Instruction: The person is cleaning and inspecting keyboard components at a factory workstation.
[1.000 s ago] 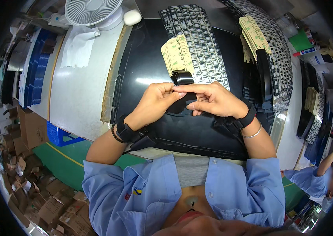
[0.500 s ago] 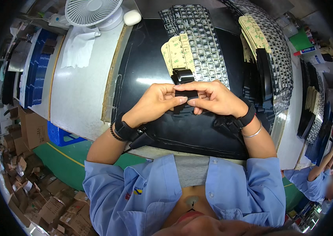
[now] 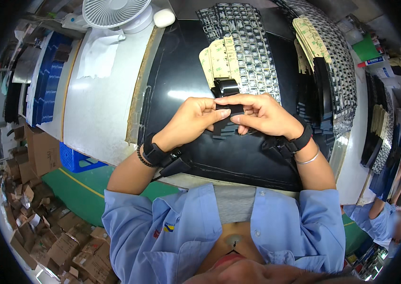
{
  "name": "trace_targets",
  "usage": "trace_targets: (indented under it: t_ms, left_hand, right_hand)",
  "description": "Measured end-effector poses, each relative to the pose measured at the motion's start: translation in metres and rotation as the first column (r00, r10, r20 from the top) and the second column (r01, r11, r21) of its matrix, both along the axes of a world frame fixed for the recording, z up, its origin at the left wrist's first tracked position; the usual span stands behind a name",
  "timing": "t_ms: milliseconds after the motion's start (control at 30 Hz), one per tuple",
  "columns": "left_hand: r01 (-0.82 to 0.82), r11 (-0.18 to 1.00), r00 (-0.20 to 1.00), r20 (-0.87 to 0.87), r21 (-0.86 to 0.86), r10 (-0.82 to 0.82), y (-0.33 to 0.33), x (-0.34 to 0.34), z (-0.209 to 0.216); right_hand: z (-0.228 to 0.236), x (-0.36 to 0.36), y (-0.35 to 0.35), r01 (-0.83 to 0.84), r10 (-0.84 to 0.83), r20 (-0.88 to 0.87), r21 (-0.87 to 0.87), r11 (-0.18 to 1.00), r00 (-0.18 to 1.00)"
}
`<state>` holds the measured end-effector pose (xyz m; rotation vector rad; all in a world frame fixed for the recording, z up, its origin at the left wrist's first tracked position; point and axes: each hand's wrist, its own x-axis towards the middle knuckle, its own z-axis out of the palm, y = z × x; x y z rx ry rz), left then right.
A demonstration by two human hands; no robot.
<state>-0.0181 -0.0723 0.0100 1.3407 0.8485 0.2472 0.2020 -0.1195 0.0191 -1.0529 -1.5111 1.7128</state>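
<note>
Both my hands meet over the black work mat (image 3: 172,66). My left hand (image 3: 191,119) pinches the left end of a flexible glossy black strip (image 3: 227,86), and my right hand (image 3: 269,116) grips its right side. The strip's far part curls over against cream backing paper (image 3: 216,57) printed with green marks. That paper lies on a stack of black-and-white sheets (image 3: 252,52) with a grid of cutouts. Small dark pieces (image 3: 225,128) show just below my fingers. My fingertips hide part of the strip.
A second stack of gridded sheets (image 3: 341,90) stands to the right, with cream paper (image 3: 311,40) on it. A white fan (image 3: 115,12) and a white rounded object (image 3: 164,18) are at the far left. Cardboard boxes (image 3: 63,251) pile on the floor; a co-worker (image 3: 375,217) is at right.
The whole view has shifted slightly, with things a little farther right and up. My fingers still pinch the strip, the thumbs slightly moved; more dark pieces show beneath. The co-worker's arms have moved a little.
</note>
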Motion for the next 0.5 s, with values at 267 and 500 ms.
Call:
trace_targets:
  t_ms: [267,500]
  left_hand:
    - [0.000,1.000,1.000,0.017,0.007,0.000,-0.002,0.000,-0.004]
    - [0.061,0.851,0.919,0.363,-0.522,0.157,0.031,-0.008,-0.008]
  right_hand:
    - [-0.002,0.000,-0.001,0.004,-0.004,0.000,-0.021,1.000,1.000]
    - [-0.007,-0.010,0.000,-0.033,0.029,-0.113,-0.037,0.999,0.993]
